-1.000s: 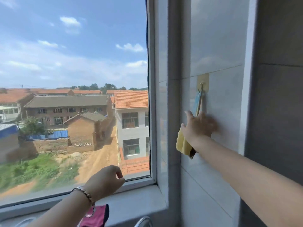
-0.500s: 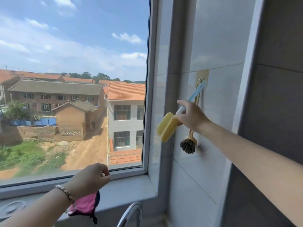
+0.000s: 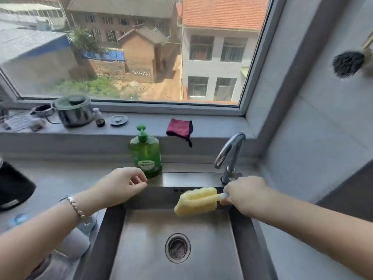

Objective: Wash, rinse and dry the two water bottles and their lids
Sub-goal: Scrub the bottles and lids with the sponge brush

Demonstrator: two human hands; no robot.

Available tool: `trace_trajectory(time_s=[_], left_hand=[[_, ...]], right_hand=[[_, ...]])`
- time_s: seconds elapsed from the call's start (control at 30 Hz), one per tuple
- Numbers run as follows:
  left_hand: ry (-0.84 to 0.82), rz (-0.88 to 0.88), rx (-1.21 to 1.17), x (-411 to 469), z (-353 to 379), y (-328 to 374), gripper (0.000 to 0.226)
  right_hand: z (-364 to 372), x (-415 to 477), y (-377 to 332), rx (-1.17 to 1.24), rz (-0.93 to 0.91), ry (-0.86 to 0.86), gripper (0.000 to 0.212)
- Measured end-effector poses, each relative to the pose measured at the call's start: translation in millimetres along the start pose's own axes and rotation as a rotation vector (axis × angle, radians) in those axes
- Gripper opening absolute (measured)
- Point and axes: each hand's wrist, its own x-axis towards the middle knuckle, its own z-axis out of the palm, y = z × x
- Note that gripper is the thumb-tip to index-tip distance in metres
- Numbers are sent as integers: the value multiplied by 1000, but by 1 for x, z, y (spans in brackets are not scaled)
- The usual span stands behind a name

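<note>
Looking down past both bare forearms, I see a square stainless steel sink (image 3: 210, 235) with a round drain (image 3: 177, 248) in its floor; the frame's bottom edge cuts off its near side. On the grey counter under my left forearm lie pale translucent shapes (image 3: 84, 227), blurred and mostly hidden by the arm. I cannot tell whether they are the water bottles or their lids.

My left hand (image 3: 119, 186), a bracelet at its wrist, hovers over the sink's back left corner, fingers loosely curled and holding nothing. My right hand (image 3: 245, 194) is closed round the pale handle of a yellow sponge bottle brush (image 3: 195, 201). My fist hides nearly all the handle, and the sponge head points left above the basin, near its back wall.

Just behind my left hand stands a green pump bottle of dish soap (image 3: 145, 154). A chrome faucet (image 3: 230, 152) rises behind my right hand. On the grey windowsill lie a folded magenta cloth (image 3: 179, 129) and, further left, a steel pot with a dark green lid (image 3: 72, 112). At far right a dark bristle brush (image 3: 348, 63) hangs on the tiled wall, blurred, its handle cut off.
</note>
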Motion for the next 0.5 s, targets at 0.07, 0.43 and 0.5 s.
trace_trajectory(time_s=[0.07,0.43,0.5], left_hand=[[-27,-61,-27,-14,9,-30,11],[-123,-205,-160,-30,32,-112,11],[-126,-217,-177,-17,33,-119,11]], right_hand=[[29,15,-26,-17,-46,-119,25],[111,54,-105,1054,-199,-158,18],[108,58,-113,1300,-192,-151,30]])
